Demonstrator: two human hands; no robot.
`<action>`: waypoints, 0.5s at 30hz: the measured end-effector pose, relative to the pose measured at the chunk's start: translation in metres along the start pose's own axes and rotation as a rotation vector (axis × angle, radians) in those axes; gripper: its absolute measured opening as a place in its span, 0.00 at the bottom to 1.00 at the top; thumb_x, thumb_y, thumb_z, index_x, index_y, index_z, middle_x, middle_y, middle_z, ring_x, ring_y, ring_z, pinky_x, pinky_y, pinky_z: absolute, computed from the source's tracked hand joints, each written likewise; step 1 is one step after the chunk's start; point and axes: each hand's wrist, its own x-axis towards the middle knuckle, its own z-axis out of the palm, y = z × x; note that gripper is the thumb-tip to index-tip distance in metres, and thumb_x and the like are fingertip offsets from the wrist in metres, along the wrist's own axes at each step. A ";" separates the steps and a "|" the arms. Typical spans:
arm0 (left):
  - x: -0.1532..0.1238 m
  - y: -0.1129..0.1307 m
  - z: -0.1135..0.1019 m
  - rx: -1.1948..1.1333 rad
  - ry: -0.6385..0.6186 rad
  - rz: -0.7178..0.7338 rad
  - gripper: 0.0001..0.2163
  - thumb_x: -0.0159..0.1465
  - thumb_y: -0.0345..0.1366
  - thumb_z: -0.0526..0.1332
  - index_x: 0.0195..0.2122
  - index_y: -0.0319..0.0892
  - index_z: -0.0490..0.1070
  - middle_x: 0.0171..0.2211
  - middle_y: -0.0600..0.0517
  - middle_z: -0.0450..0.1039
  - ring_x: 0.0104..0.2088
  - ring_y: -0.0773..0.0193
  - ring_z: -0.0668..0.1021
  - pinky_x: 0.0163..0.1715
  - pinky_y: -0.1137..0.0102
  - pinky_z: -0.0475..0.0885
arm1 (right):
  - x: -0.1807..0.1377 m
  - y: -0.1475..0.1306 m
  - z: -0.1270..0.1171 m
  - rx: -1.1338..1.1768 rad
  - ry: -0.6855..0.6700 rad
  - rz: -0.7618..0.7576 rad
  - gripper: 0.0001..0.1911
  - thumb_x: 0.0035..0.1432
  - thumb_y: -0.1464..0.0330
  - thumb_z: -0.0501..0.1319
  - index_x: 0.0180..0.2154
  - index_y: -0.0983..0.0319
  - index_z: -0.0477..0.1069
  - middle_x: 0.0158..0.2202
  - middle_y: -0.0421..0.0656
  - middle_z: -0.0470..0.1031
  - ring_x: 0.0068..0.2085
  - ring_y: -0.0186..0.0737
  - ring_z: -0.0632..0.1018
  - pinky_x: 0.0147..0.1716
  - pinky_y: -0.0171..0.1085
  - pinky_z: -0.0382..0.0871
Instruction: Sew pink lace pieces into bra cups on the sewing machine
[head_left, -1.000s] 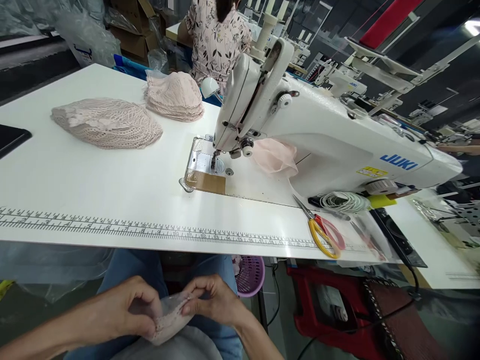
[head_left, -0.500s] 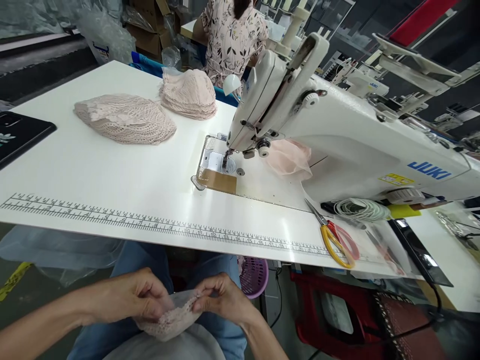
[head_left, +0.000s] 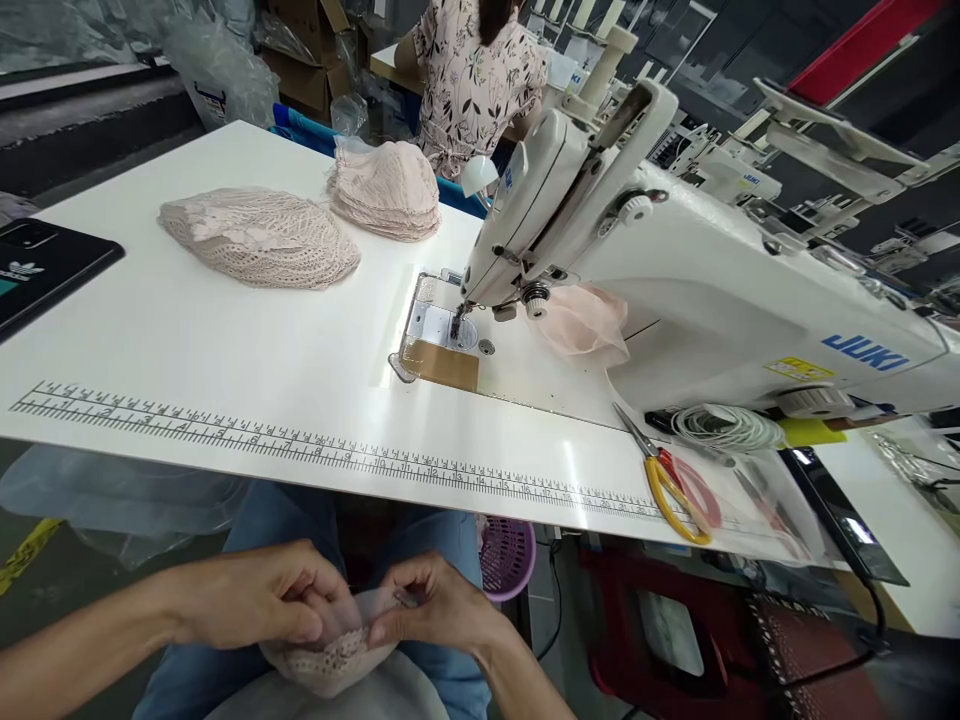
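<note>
Over my lap, below the table edge, my left hand (head_left: 281,600) and my right hand (head_left: 424,605) both grip one piece of pale pink lace fabric (head_left: 330,660). The left fingers are curled on its left side, partly inside the fold. Thumb and fingers of my right hand pinch its upper right edge. The lace looks cupped and has a scalloped, openwork border. Part of it is covered by my fingers. A greyish-white rounded surface (head_left: 405,690) lies beneath it on my lap.
A white JUKI sewing machine (head_left: 720,290) stands on the white table (head_left: 247,350). Two lace stacks, a flat one (head_left: 262,240) and a domed one (head_left: 386,195), lie left of it. Scissors (head_left: 667,480) rest near the front edge. A purple basket (head_left: 510,560) stands below. Another person (head_left: 480,85) sits beyond.
My right hand has shifted slightly left, closer to my left hand, along the lace's edge. The lace has turned a little between my fingers. The camera view has moved slightly.
</note>
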 end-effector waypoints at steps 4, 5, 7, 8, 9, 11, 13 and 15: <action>-0.008 0.005 -0.004 0.229 -0.017 0.005 0.19 0.53 0.33 0.57 0.45 0.46 0.78 0.37 0.52 0.75 0.39 0.56 0.75 0.37 0.72 0.67 | 0.001 0.002 -0.001 0.006 0.014 -0.002 0.26 0.32 0.53 0.78 0.23 0.66 0.73 0.21 0.36 0.70 0.24 0.26 0.65 0.25 0.29 0.56; -0.009 0.004 -0.005 0.315 0.007 -0.001 0.18 0.53 0.33 0.58 0.44 0.47 0.78 0.39 0.51 0.76 0.41 0.55 0.76 0.39 0.71 0.68 | 0.001 0.002 -0.002 0.014 0.023 -0.002 0.27 0.31 0.52 0.78 0.23 0.66 0.73 0.22 0.36 0.70 0.25 0.27 0.66 0.25 0.30 0.56; -0.007 0.002 -0.005 0.406 0.083 -0.033 0.15 0.51 0.35 0.59 0.38 0.45 0.79 0.37 0.51 0.76 0.40 0.53 0.77 0.38 0.70 0.70 | -0.001 0.003 -0.004 0.026 0.045 -0.004 0.27 0.31 0.52 0.78 0.23 0.66 0.72 0.22 0.37 0.70 0.25 0.27 0.67 0.27 0.30 0.58; -0.006 0.000 -0.005 0.393 0.115 -0.049 0.13 0.50 0.36 0.59 0.35 0.44 0.79 0.34 0.51 0.76 0.38 0.53 0.77 0.37 0.70 0.71 | -0.001 0.004 -0.005 0.031 0.055 -0.005 0.28 0.31 0.52 0.78 0.23 0.66 0.72 0.22 0.37 0.71 0.25 0.27 0.68 0.27 0.30 0.58; -0.004 -0.001 -0.004 0.341 0.132 -0.065 0.12 0.49 0.37 0.59 0.32 0.43 0.79 0.31 0.51 0.75 0.37 0.53 0.77 0.36 0.70 0.71 | -0.002 0.004 -0.006 0.036 0.063 -0.006 0.28 0.31 0.52 0.78 0.23 0.66 0.72 0.22 0.37 0.71 0.26 0.28 0.68 0.28 0.30 0.59; 0.000 -0.003 -0.002 0.226 0.110 -0.071 0.11 0.48 0.37 0.59 0.30 0.41 0.78 0.26 0.52 0.73 0.34 0.55 0.77 0.35 0.70 0.71 | -0.003 0.005 -0.007 0.049 0.069 -0.003 0.28 0.30 0.51 0.78 0.23 0.66 0.72 0.23 0.37 0.71 0.26 0.29 0.69 0.29 0.31 0.61; 0.001 -0.003 -0.001 0.189 0.071 -0.039 0.12 0.48 0.37 0.58 0.29 0.40 0.78 0.23 0.54 0.69 0.31 0.58 0.75 0.33 0.71 0.70 | -0.004 0.006 -0.007 0.061 0.068 0.002 0.29 0.28 0.51 0.78 0.23 0.66 0.71 0.23 0.38 0.72 0.26 0.29 0.70 0.30 0.32 0.62; 0.001 -0.002 0.000 0.205 0.046 -0.013 0.13 0.50 0.38 0.58 0.30 0.40 0.79 0.21 0.55 0.66 0.27 0.62 0.71 0.29 0.72 0.66 | -0.005 0.007 -0.007 0.068 0.067 0.002 0.29 0.28 0.51 0.78 0.22 0.66 0.71 0.23 0.38 0.72 0.26 0.29 0.70 0.30 0.32 0.63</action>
